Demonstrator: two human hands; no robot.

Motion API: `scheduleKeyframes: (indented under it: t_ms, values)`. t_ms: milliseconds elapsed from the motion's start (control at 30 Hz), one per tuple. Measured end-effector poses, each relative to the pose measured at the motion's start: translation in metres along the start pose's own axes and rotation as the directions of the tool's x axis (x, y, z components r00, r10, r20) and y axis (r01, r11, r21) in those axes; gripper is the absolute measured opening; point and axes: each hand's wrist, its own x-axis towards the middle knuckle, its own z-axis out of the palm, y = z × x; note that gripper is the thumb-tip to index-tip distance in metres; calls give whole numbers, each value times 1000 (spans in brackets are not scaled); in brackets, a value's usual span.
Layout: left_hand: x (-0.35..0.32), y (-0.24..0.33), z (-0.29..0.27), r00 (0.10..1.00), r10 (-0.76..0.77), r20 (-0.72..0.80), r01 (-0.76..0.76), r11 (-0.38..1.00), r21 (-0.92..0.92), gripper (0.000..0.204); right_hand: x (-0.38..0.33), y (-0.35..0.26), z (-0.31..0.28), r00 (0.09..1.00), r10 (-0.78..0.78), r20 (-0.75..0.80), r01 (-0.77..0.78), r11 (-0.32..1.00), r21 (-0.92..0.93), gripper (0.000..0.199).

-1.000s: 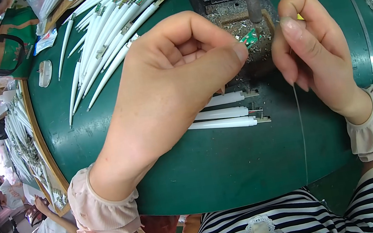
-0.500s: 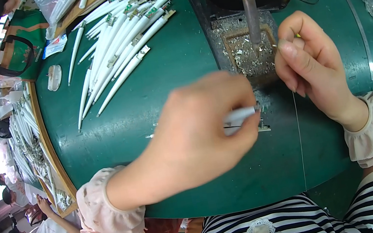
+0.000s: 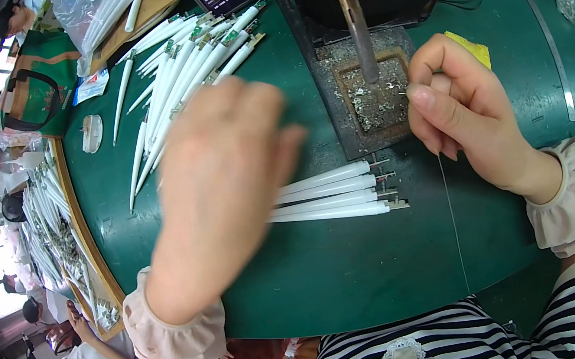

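The right grip [image 3: 461,101] pinches thin wire [image 3: 451,214] near the soldering iron [image 3: 360,36].

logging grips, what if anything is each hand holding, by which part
The right hand pinches a thin wire near its upper end; the left hand is too blurred to tell.

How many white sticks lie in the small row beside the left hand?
4, side by side, from back to front: farthest stick, second stick, third stick, nearest stick. The left hand covers their left ends and may hide more.
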Motion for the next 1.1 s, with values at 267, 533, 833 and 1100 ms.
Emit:
scheduleKeyframes:
  t_ms: [267, 533, 833, 1100]
  values:
    - [-4, -31, 1, 991, -131, 38, 114, 946, 304, 14, 0, -3, 4, 1000, 8, 24, -9, 999, 48, 14]
    - [-3, 1, -14, 880, -45, 473, 412, 570, -711, 17, -5, -3, 10, 996, -23, 88, 17, 997, 69, 14]
    - [-3, 7, -11, 847, 7, 532, 478, 429, -766, 22, -3, -3, 10, 989, -3, 147, -11, 996, 94, 13]
    - [-1, 16, -3, 833, -72, 549, 546, 274, -792, 23, -1, -4, 8, 993, 18, 118, -29, 995, 90, 11]
